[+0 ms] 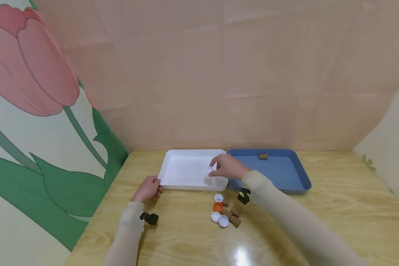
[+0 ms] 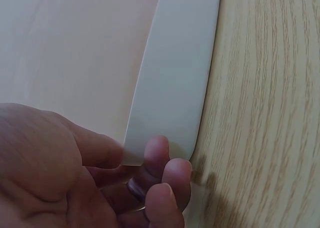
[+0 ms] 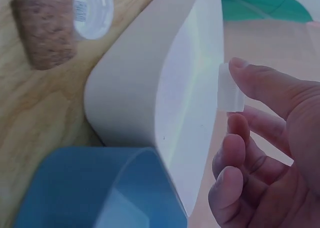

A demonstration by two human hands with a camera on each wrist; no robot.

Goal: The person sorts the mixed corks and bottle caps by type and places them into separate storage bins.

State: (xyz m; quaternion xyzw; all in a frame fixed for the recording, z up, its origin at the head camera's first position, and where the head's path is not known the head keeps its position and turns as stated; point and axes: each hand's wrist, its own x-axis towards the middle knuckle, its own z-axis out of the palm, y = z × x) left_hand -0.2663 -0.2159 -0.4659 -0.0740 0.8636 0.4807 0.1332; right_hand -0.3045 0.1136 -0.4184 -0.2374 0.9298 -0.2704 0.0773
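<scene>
Above the right part of the white tray (image 1: 186, 170), my right hand (image 1: 231, 167) pinches a white bottle cap (image 3: 230, 90) between thumb and fingertips. In the right wrist view the cap is held on edge. My left hand (image 1: 148, 188) grips the tray's near left corner, thumb at the rim and fingers curled against the outer wall (image 2: 170, 77). Below the trays lies a loose group on the table: an orange cap (image 1: 217, 207), three white caps (image 1: 223, 221) and several corks (image 1: 234, 221).
A blue tray (image 1: 276, 171) adjoins the white tray on the right, with one cork (image 1: 262, 156) near its far wall. The wooden table (image 1: 345, 207) runs back to a pinkish cloth (image 1: 252, 74). A wall with a painted tulip (image 1: 30, 62) rises at the left.
</scene>
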